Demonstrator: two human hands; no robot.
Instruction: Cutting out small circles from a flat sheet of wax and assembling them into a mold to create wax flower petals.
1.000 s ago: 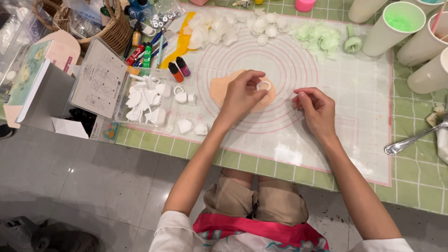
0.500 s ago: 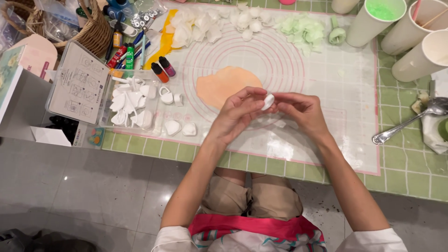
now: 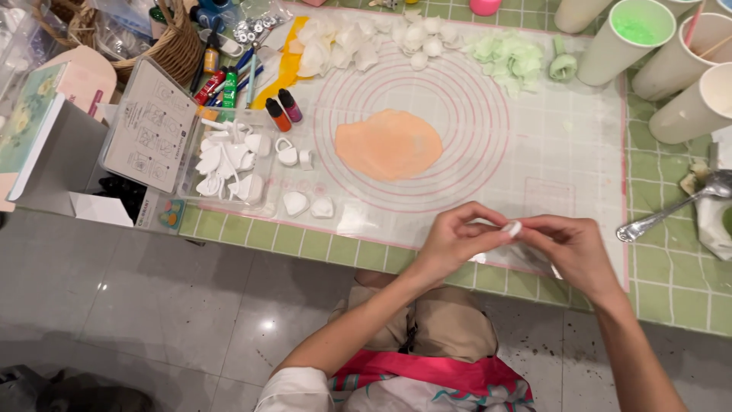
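My left hand point(image 3: 456, 238) and my right hand point(image 3: 573, 250) meet over the near edge of the translucent mat point(image 3: 534, 160), fingertips pinched together on a small white cutter piece point(image 3: 512, 228). Beyond them, a flat rolled-out sheet of peach-orange dough point(image 3: 389, 143) lies inside the mat's pink concentric circles. White dough petals point(image 3: 366, 38) and pale green dough leaves point(image 3: 507, 57) lie in rows along the mat's far edge.
White plastic cutters point(image 3: 229, 164) fill an open clear box at left, with an instruction sheet point(image 3: 149, 126). Small colour bottles point(image 3: 278, 111), a wicker basket point(image 3: 164, 46) and a book point(image 3: 30, 122) lie nearby. Tall white cups point(image 3: 621, 38) and a metal spoon point(image 3: 671, 210) stand right.
Both hands have drawn back from the orange dough toward the table's near edge, carrying the small white piece with them. The dough sheet now lies uncovered.
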